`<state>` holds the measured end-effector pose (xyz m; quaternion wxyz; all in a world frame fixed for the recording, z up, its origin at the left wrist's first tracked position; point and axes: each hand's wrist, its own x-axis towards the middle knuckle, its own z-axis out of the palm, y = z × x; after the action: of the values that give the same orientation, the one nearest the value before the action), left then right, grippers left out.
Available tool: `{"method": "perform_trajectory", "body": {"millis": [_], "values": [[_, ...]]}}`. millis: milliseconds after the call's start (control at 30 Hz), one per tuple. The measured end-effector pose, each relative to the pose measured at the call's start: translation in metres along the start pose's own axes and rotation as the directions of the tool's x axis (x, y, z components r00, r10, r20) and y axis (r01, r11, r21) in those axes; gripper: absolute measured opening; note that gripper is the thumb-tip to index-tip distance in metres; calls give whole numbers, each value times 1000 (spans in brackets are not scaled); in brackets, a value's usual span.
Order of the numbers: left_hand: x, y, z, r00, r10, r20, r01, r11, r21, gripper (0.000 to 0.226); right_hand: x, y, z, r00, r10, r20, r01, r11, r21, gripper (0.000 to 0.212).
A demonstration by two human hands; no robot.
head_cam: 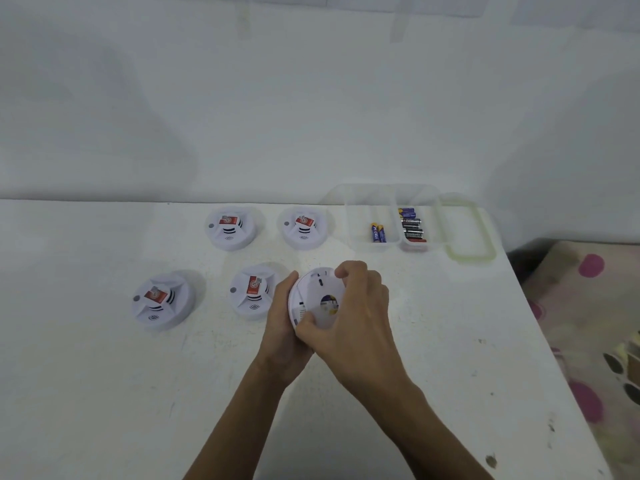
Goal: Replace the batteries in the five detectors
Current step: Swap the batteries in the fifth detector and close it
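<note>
Both hands hold one white round detector (317,296) above the table, its flat back turned up toward me. My left hand (282,327) cups its left rim. My right hand (356,306) grips it from the right, fingers curled over the top edge and thumb on the back plate. Several more white detectors with red labels sit face up on the table: two at the back (231,227) (304,227), one at the left (160,300), and one (250,291) just left of my hands. A clear divided container (394,245) holds two blue batteries (378,233) and several dark batteries (411,226).
The container's clear lid (467,226) lies to its right, near the white table's (433,358) right edge. Beyond that edge lies a patterned cloth (595,327) with pink spots. A white wall (311,98) stands behind the table.
</note>
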<state>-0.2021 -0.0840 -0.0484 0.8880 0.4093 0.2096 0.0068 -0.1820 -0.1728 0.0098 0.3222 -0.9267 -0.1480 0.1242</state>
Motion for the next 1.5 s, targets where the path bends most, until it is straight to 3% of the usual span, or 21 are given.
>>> {"method": "perform_trajectory", "body": {"millis": [100,267,533,800,1000,1100,1200,1267,1333,1400,1467,1500], "values": [[0,0,-1,999,7,-40,-7,1000,20,53,-1,2,1,1000,16,-5,-16,1000,13,67],[0,0,-1,997,54,-59,-52,998,44,44,-3,5,0,1000,6,-22,-4,997,76,63],[4,-1,-9,988,129,-81,-122,989,90,33,2,7,3,1000,-5,-11,5,999,38,63],[7,-8,-10,993,96,-70,-88,990,107,38,2,5,2,1000,-22,-16,22,999,-49,60],[10,-3,-18,996,65,-55,-66,997,-31,68,-4,7,-9,996,-58,-63,70,973,220,51],[13,-4,-26,996,84,-30,-86,992,-89,73,-1,15,-18,997,-69,-24,72,892,445,36],[14,4,-29,997,75,32,-65,965,-254,57,7,25,-23,999,-38,28,9,727,687,15],[18,8,-36,981,70,182,1,931,-365,47,12,38,-23,996,12,92,-83,547,833,9],[14,7,-46,980,-14,197,84,933,-350,56,15,54,-19,981,8,194,-189,284,940,15],[15,-1,-60,957,-82,279,175,929,-326,61,19,75,-11,954,22,298,-299,132,945,24],[19,-2,-68,947,-92,309,198,923,-331,62,24,95,4,916,133,379,-395,137,908,28],[20,-3,-70,943,-106,314,215,916,-337,63,27,104,14,909,197,366,-404,210,890,27]]}}
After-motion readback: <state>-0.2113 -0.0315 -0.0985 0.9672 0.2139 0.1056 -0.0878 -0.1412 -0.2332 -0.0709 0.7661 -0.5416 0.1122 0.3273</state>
